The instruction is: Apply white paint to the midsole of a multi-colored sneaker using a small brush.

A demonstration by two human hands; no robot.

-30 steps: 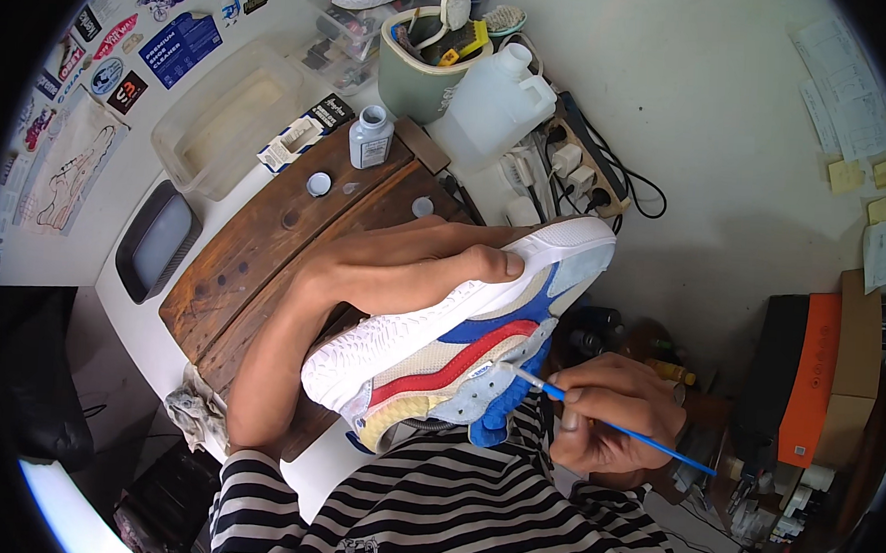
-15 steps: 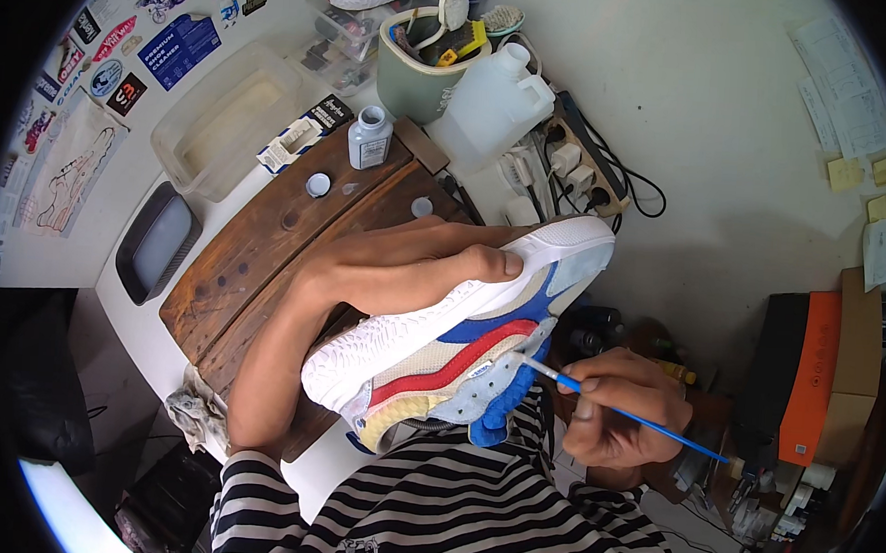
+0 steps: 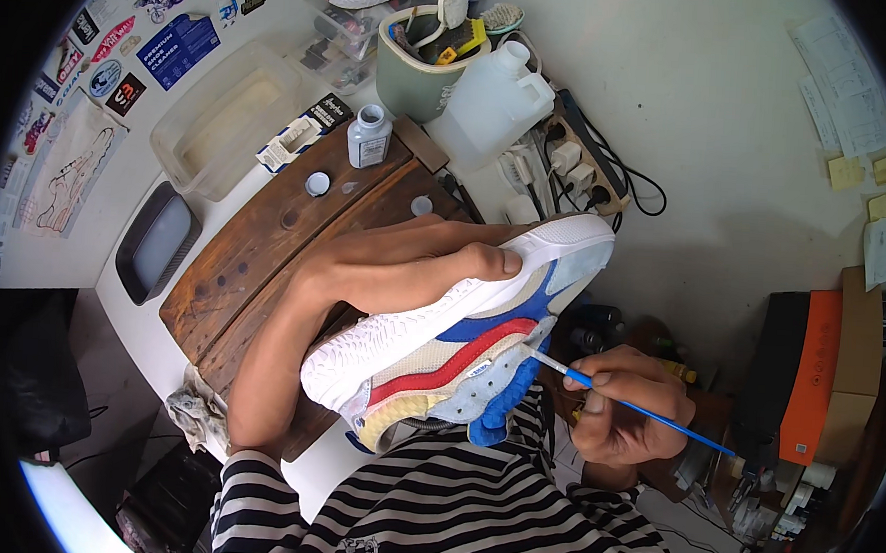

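A sneaker (image 3: 459, 357) with a white sole and beige, blue and red upper is tilted on its side, toe pointing up and right. My left hand (image 3: 434, 266) grips it across the sole, thumb along the midsole edge; its other fingers are partly hidden behind the shoe. Between the fingertips of my right hand (image 3: 629, 401) is a thin blue paintbrush (image 3: 646, 410). The brush tip touches, or nearly touches, the pale blue-grey panel near the lace holes, beside the red stripe. A small open bottle (image 3: 369, 137) and its white cap (image 3: 318, 185) stand on the wooden board.
The dark wooden board (image 3: 254, 257) lies on a white table beneath my left arm. Behind it are a clear plastic tub (image 3: 220, 125), a green bucket (image 3: 413, 80) of brushes, a translucent jug (image 3: 497, 104) and a power strip (image 3: 594, 174). Boxes (image 3: 811, 376) stand at the right.
My right hand has shifted slightly right, and the brush tip has moved a little up along the pale panel. The sneaker and my left hand stay in place.
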